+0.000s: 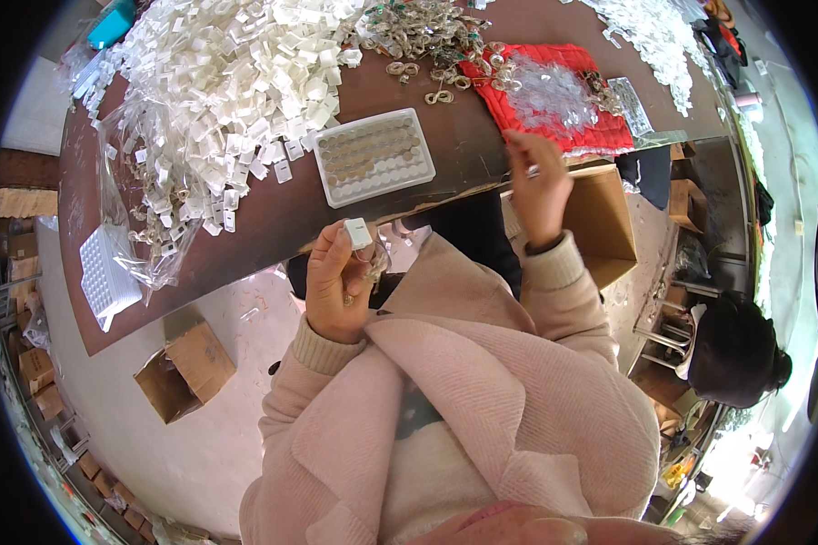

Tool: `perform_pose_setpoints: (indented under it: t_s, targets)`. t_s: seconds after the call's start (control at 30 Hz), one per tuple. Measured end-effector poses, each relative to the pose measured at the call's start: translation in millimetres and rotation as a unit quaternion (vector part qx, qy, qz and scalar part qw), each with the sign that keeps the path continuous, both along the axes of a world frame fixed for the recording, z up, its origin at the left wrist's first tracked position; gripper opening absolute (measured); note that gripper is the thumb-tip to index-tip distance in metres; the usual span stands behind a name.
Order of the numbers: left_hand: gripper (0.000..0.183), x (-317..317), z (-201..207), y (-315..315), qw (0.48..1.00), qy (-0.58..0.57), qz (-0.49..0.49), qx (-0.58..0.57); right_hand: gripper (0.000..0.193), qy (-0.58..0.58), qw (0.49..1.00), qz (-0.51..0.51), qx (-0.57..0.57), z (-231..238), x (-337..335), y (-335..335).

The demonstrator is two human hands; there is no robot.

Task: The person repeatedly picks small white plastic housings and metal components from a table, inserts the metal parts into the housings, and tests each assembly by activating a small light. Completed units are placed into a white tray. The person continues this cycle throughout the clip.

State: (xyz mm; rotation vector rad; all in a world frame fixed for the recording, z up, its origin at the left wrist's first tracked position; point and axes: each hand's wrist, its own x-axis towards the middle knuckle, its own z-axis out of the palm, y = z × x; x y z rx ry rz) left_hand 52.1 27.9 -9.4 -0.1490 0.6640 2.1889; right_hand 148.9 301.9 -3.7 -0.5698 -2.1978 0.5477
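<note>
My left hand (336,283) is raised at the table's front edge, its thumb and fingers closed on a small white plastic case (357,233). A thin coil of clear wire (378,262) hangs beside those fingers. To the right, my right hand (540,189) is up by the near edge of a red cloth (554,64), fingers bent together; a small pale glint shows between them, too small to name. Between and beyond the hands sits a white tray (377,193) holding rows of small round discs (365,150). Clear plastic pieces (550,95) are heaped on the cloth.
A large pile of white plastic cases (236,73) covers the table's (463,136) left side. Coiled wire bundles (423,36) lie at the back. A stack of white dimpled trays (109,272) stands at the left edge. Cardboard boxes (600,218) (200,363) are below. Another person's dark-haired head (736,350) is at right.
</note>
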Motion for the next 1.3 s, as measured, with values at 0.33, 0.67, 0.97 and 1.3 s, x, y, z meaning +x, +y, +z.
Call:
perform_pose_setpoints:
  t_s: [0.33, 0.67, 0.97, 1.3]
  targets:
    - [0.02, -1, -2, 1, 0.998, 0.034, -0.015, 0.041, 0.006, -0.077, 0.995, -0.043, 0.05, -10, 6, 47]
    - [0.022, 3, 13, -2, 0.997, 0.067, 0.016, -0.015, 0.033, 0.012, 0.933, 0.351, -0.079, 46, -34, -109]
    - [0.017, 5, 15, 0, 0.969, 0.168, 0.073, -0.164, 0.038, -0.009, 0.925, 0.378, 0.024, 45, -40, -116]
    - [0.016, 2, 15, -2, 0.964, 0.188, 0.06, -0.178, 0.014, -0.06, 0.93, 0.348, -0.103, 49, -35, -110]
